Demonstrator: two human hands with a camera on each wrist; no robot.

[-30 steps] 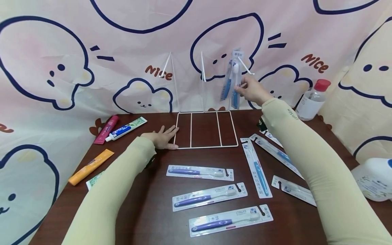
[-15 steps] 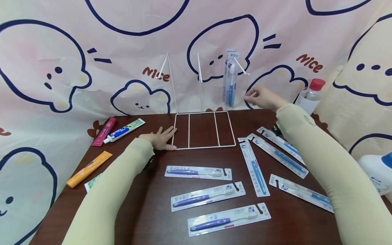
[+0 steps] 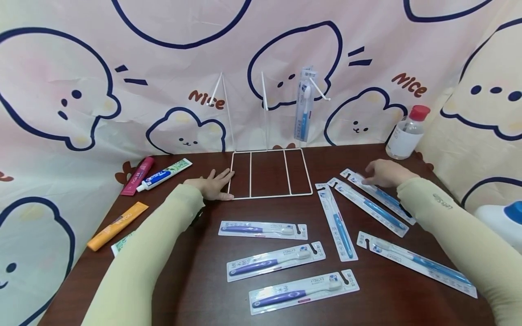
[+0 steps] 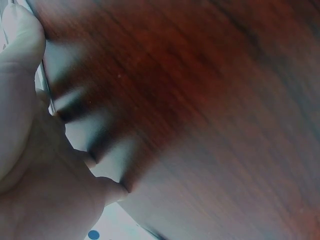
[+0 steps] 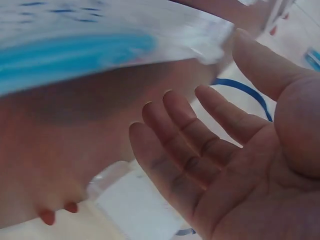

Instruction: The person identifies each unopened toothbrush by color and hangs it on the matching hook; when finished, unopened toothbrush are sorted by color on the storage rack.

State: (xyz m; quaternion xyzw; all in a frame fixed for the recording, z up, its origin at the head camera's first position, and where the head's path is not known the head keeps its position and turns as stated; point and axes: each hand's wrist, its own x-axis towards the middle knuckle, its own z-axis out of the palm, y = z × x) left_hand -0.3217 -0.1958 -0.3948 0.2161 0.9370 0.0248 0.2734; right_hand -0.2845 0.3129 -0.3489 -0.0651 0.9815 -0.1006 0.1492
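Observation:
My left hand (image 3: 212,184) lies flat with fingers spread at the left edge of a white wire rack (image 3: 269,196); the left wrist view shows its fingertips against the wood. Packaged toothbrushes (image 3: 303,106), a blue-handled one in front, hang from the rack's right hook, while the other two hooks are bare. Over at the right, my right hand (image 3: 387,173) is low above a packaged blue toothbrush (image 3: 385,199), covering part of it. Its fingers are relaxed and hold nothing in the right wrist view, with the thumb near the end of the pack (image 5: 75,55).
More blue toothbrush packs (image 3: 369,207) lie at the right, several purple ones (image 3: 276,261) in front. Toothpaste tubes, pink (image 3: 137,175), blue-and-green (image 3: 164,174) and orange (image 3: 117,226), lie left. A red-capped bottle (image 3: 404,138) stands back right, near a white jug (image 3: 497,224).
My right hand has let go of the toothbrush pack hanging on the right hook and moved down and right to the packs on the table. My left hand stays at the rack.

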